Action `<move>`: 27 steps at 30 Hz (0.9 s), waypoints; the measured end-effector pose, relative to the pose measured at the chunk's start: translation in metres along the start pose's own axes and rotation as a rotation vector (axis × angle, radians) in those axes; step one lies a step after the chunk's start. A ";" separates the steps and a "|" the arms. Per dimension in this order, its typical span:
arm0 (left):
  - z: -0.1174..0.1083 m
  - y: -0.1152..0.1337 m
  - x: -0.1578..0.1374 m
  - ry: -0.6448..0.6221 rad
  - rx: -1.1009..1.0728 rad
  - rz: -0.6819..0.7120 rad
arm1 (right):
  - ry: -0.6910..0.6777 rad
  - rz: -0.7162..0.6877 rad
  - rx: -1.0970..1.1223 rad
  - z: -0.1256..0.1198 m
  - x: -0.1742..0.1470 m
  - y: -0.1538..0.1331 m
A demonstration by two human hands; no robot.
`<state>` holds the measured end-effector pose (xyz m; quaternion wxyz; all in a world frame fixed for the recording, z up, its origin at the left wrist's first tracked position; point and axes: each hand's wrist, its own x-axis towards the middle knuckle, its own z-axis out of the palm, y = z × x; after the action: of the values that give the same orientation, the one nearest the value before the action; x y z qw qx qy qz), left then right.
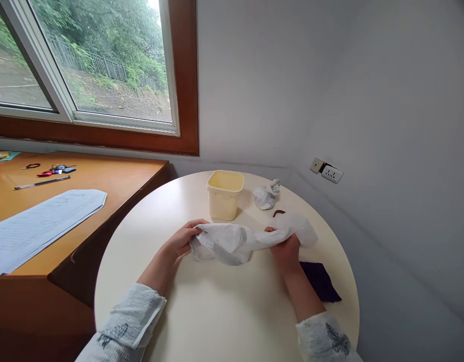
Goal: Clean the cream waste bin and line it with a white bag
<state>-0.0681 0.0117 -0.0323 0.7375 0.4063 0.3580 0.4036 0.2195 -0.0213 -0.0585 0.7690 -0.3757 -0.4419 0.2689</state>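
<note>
A thin white plastic bag (227,242) stretches sideways between my two hands, just above the round table. My left hand (185,237) pinches its left end. Around the gathered, narrowed part near the other end, my right hand (287,249) is closed in a fist. The loose end of the bag spreads out beyond that fist. Something greyish shows faintly through the wide left part; I cannot make out what it is. Behind the bag stands a cream plastic bin (224,198), upright and lidless. A dark purple cloth (320,282) lies beside my right forearm.
A knotted white bag (267,195) sits at the back of the round table (224,311), near a small brown curved piece (279,213). On the wooden desk (122,173) to the left are papers (47,223), a pen (42,182) and keys (59,168). Walls border the back and right.
</note>
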 end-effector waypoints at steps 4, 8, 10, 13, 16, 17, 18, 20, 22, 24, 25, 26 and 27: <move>-0.010 0.003 0.003 0.069 -0.064 0.103 | 0.007 -0.050 -0.194 -0.007 0.004 -0.006; -0.011 0.004 0.006 0.169 -0.135 0.211 | 0.012 -0.047 -0.227 -0.008 0.011 -0.005; -0.013 0.004 0.008 0.232 -0.157 0.251 | 0.013 -0.050 -0.251 -0.009 0.011 -0.004; -0.019 0.004 0.012 0.346 -0.176 0.318 | 0.024 -0.084 -0.324 -0.010 0.008 -0.004; -0.027 0.003 0.016 0.466 -0.175 0.399 | 0.023 -0.081 -0.385 -0.010 0.006 -0.002; -0.029 0.002 0.017 0.506 -0.166 0.429 | 0.019 -0.067 -0.392 -0.011 0.006 -0.001; -0.031 0.002 0.018 0.547 -0.152 0.460 | 0.016 -0.054 -0.401 -0.011 0.007 0.000; -0.032 0.003 0.019 0.641 -0.112 0.532 | 0.016 -0.036 -0.415 -0.011 0.009 0.002; -0.031 0.005 0.017 0.744 -0.051 0.624 | 0.036 -0.009 -0.398 -0.011 0.010 0.003; -0.025 0.009 0.012 0.834 0.033 0.732 | 0.067 0.042 -0.330 -0.010 0.009 0.001; -0.021 0.010 0.008 0.863 0.081 0.784 | 0.081 0.074 -0.266 -0.009 0.007 0.000; -0.014 0.012 0.004 0.881 0.124 0.829 | 0.092 0.111 -0.174 -0.008 0.006 -0.002; -0.006 0.012 -0.001 0.876 0.186 0.871 | 0.099 0.149 -0.067 -0.007 0.004 -0.003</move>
<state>-0.0774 0.0166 -0.0239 0.2514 0.3742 0.4626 0.7634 0.2275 -0.0223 -0.0567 0.7548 -0.4458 -0.3829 0.2913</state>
